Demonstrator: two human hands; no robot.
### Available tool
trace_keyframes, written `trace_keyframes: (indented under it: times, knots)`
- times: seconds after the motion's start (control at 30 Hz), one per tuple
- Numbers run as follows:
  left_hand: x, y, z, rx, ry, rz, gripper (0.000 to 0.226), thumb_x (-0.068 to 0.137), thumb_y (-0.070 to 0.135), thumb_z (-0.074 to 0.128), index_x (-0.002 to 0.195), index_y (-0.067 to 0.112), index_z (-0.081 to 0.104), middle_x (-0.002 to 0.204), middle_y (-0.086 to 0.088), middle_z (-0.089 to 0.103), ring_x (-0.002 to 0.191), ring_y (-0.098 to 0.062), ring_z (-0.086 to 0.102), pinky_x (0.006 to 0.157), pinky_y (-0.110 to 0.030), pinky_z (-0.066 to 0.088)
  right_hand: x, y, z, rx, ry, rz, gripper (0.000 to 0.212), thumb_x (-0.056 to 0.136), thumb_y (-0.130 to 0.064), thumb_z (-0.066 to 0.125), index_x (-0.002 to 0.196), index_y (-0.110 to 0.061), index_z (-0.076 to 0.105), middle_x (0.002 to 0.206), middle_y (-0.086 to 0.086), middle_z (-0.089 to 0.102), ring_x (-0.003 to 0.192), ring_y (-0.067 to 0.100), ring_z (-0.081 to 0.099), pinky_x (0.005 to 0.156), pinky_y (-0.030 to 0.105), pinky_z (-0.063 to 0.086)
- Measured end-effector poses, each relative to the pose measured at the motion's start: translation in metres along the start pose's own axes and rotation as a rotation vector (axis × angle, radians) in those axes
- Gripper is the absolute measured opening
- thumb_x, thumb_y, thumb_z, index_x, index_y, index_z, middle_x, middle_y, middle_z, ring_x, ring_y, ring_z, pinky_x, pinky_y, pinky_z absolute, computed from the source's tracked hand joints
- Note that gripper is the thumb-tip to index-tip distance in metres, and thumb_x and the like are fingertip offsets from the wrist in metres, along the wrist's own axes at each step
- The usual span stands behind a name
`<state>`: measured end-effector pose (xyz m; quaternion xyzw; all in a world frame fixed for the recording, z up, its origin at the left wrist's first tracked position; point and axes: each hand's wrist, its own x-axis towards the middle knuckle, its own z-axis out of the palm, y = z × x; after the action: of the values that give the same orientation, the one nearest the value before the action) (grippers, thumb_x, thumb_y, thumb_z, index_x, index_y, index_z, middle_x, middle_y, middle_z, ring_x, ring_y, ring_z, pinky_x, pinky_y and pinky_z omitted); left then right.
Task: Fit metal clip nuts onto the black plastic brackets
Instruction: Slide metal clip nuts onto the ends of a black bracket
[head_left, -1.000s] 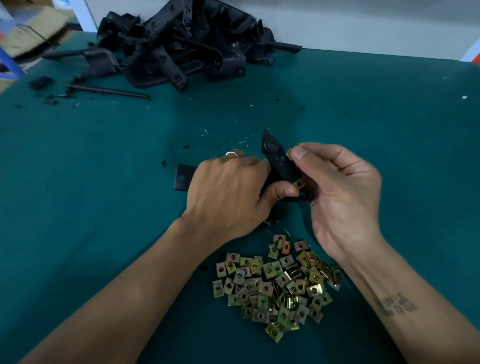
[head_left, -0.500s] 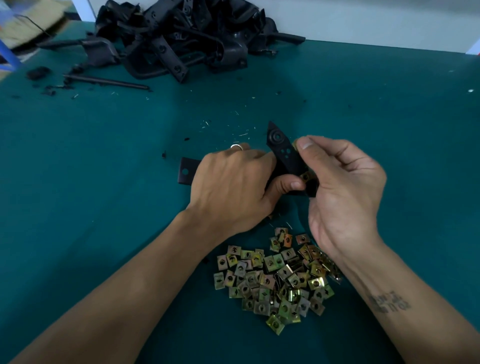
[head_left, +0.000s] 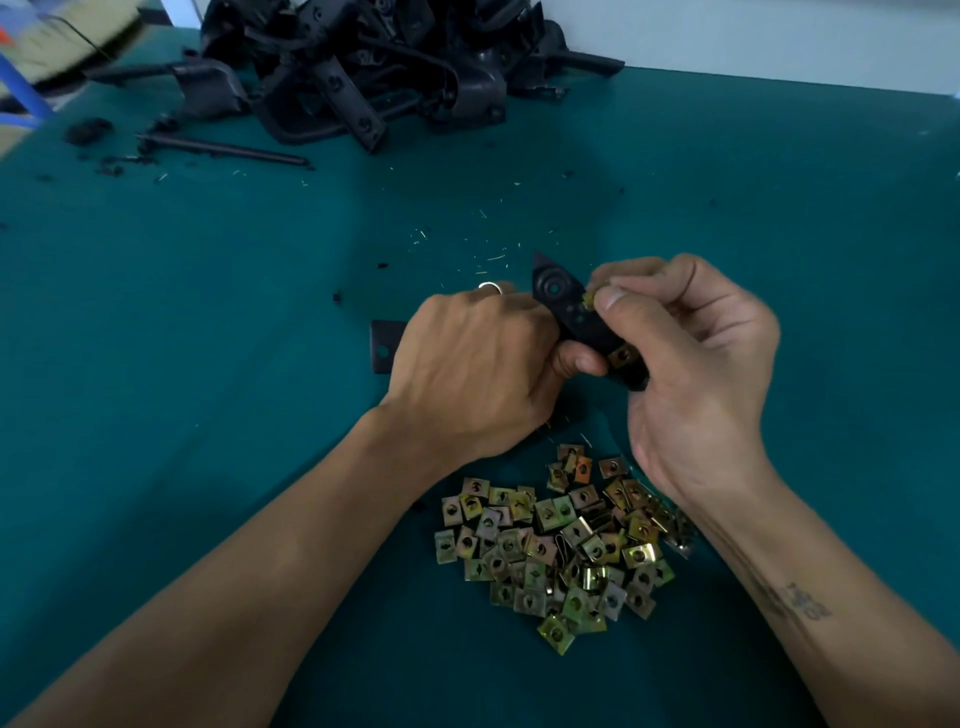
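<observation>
Centrally: left hand (head_left: 467, 364) gripping black plastic bracket (head_left: 571, 312); right hand (head_left: 691, 353) fingers pinching brass-coloured metal clip nut (head_left: 588, 300) against bracket edge.

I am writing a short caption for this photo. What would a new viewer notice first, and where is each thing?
At the centre, the left hand grips a black plastic bracket while the right hand pinches a clip nut against its edge. Just below the hands, a pile of clip nuts lies on the green table. At the far edge sits a heap of black brackets.
</observation>
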<state>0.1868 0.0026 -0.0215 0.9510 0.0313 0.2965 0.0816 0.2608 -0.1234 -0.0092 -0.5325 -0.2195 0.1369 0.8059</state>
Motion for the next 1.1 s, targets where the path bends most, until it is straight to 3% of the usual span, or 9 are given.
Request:
trace_keyframes:
  times: [0.13, 0.37, 0.43, 0.6, 0.77, 0.83, 0.9, 1.0, 1.1]
  knots:
    - [0.0, 0.0, -0.001, -0.012, 0.003, 0.01, 0.054, 0.097, 0.054, 0.033, 0.064, 0.014, 0.048, 0.059, 0.001, 0.045, 0.049, -0.028, 0.049, 0.05, -0.028, 0.02, -0.001, 0.001, 0.0, -0.046, -0.082, -0.064, 0.028, 0.083, 0.009, 0.065, 0.067, -0.014, 0.062, 0.085, 0.01, 0.066, 0.072, 0.024, 0.059, 0.051, 0.027, 0.047]
    - [0.0, 0.0, -0.001, -0.068, 0.022, 0.02, 0.051, 0.098, 0.06, 0.019, 0.067, 0.022, 0.03, 0.063, 0.009, 0.032, 0.048, -0.021, 0.032, 0.051, -0.028, 0.017, -0.003, 0.0, -0.001, -0.097, -0.154, -0.107, 0.016, 0.082, 0.003, 0.065, 0.072, -0.01, 0.065, 0.084, 0.002, 0.07, 0.066, 0.016, 0.061, 0.055, 0.025, 0.049]
    - [-0.001, -0.002, 0.001, -0.079, 0.048, -0.013, 0.054, 0.099, 0.062, 0.016, 0.065, 0.022, 0.029, 0.061, 0.009, 0.03, 0.049, -0.019, 0.028, 0.051, -0.029, 0.015, -0.002, -0.003, -0.003, -0.102, -0.178, -0.088, 0.009, 0.081, -0.01, 0.062, 0.079, -0.012, 0.071, 0.087, 0.002, 0.071, 0.075, 0.017, 0.064, 0.064, 0.027, 0.052]
    - [0.003, -0.003, -0.003, -0.052, 0.12, -0.218, 0.057, 0.098, 0.066, 0.012, 0.068, 0.022, 0.033, 0.065, 0.0, 0.044, 0.053, -0.032, 0.044, 0.052, -0.033, 0.021, 0.0, -0.01, -0.005, -0.23, -0.239, -0.07, 0.039, 0.089, -0.024, 0.052, 0.124, -0.014, 0.067, 0.116, -0.001, 0.072, 0.117, 0.015, 0.064, 0.098, 0.03, 0.05]
    - [0.026, 0.041, -0.028, -0.716, 0.439, -0.618, 0.051, 0.104, 0.054, 0.026, 0.062, 0.026, 0.031, 0.055, 0.01, 0.035, 0.052, -0.01, 0.033, 0.049, -0.035, 0.026, -0.021, -0.025, -0.003, -0.307, -0.152, -0.138, 0.039, 0.093, -0.008, 0.062, 0.132, -0.01, 0.059, 0.118, 0.001, 0.07, 0.112, 0.019, 0.067, 0.1, 0.041, 0.054]
    - [0.038, 0.079, -0.038, -0.995, 0.461, -0.69, 0.049, 0.107, 0.049, 0.031, 0.068, 0.022, 0.044, 0.06, 0.011, 0.05, 0.057, -0.004, 0.048, 0.054, -0.03, 0.042, -0.041, -0.036, -0.002, -0.374, -0.094, -0.177, 0.036, 0.094, -0.004, 0.064, 0.129, -0.015, 0.06, 0.116, -0.004, 0.072, 0.106, 0.011, 0.07, 0.094, 0.031, 0.056]
    - [0.042, 0.131, -0.043, -1.226, 0.368, -0.705, 0.04, 0.107, 0.046, 0.035, 0.093, 0.024, 0.065, 0.085, 0.018, 0.072, 0.084, 0.002, 0.067, 0.074, -0.018, 0.054, -0.062, -0.054, -0.015, -0.407, 0.077, -0.222, 0.041, 0.095, -0.001, 0.063, 0.133, -0.016, 0.06, 0.112, -0.007, 0.074, 0.099, 0.006, 0.071, 0.085, 0.021, 0.054]
    - [0.023, 0.21, -0.042, -1.3, 0.068, -0.374, 0.024, 0.104, 0.033, 0.04, 0.121, 0.036, 0.056, 0.112, 0.027, 0.067, 0.111, 0.01, 0.059, 0.09, -0.007, 0.043, -0.1, -0.095, -0.065, -0.273, 0.384, -0.238, 0.042, 0.096, 0.006, 0.058, 0.136, -0.006, 0.061, 0.117, 0.0, 0.073, 0.105, 0.012, 0.069, 0.093, 0.032, 0.054]
    - [-0.012, 0.282, -0.029, -1.331, -0.208, -0.092, 0.039, 0.098, 0.024, 0.046, 0.134, 0.039, 0.05, 0.13, 0.018, 0.061, 0.123, 0.001, 0.056, 0.101, -0.018, 0.042, -0.165, -0.125, -0.124, -0.249, 0.629, -0.233, 0.048, 0.094, 0.009, 0.057, 0.133, -0.017, 0.063, 0.128, 0.005, 0.07, 0.112, 0.012, 0.064, 0.101, 0.029, 0.051]
